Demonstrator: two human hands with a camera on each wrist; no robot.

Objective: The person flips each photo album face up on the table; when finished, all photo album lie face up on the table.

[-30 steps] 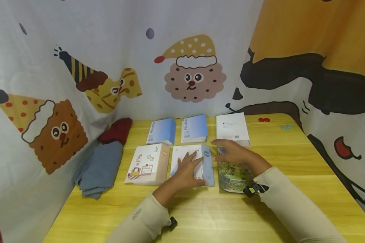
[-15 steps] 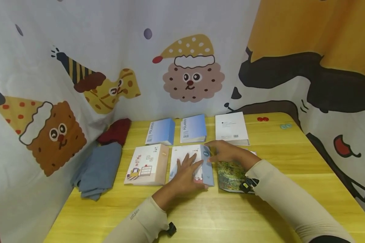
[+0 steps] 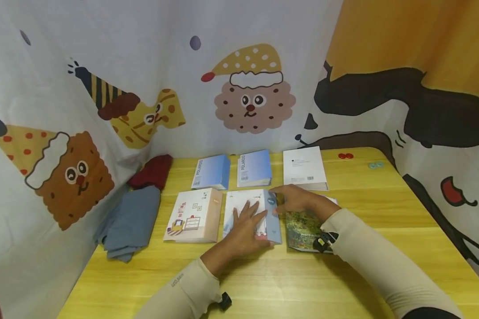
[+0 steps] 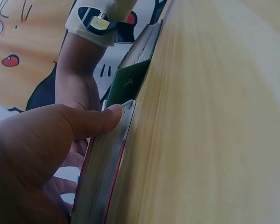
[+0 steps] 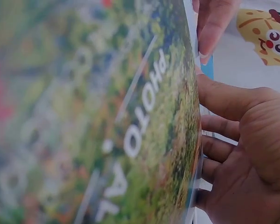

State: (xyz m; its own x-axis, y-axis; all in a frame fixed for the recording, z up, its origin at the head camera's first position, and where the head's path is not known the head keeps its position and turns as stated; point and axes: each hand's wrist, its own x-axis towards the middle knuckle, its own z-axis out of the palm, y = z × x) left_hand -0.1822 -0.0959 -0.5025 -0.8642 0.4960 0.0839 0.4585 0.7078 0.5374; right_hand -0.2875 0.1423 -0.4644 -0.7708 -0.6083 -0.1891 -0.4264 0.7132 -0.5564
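Note:
A thick white photo album with a pale blue spine (image 3: 272, 221) lies in the middle of the front row. My left hand (image 3: 243, 226) rests on its cover with spread fingers; the left wrist view shows the thumb (image 4: 95, 120) along the album's near edge. At the far right corner and spine, my right hand (image 3: 297, 199) touches the same album with slightly bent fingers. Below the right forearm is a green foliage-print album (image 3: 301, 230) lettered "PHOTO AL", partly hidden. To the left lies a white album with a peach spine (image 3: 193, 215).
Behind stand two blue "POLAROID" albums (image 3: 211, 172) (image 3: 254, 168) and a white one (image 3: 304, 166). Folded grey-blue cloth (image 3: 131, 221) and dark red cloth (image 3: 151, 172) lie at the left. Red (image 3: 345, 156) and teal (image 3: 375, 165) small items sit at the right. A cartoon curtain (image 3: 163, 40) surrounds the table.
My right hand has moved left from above the green album to the blue-spined album's far right corner. The left hand has stayed on that album's cover.

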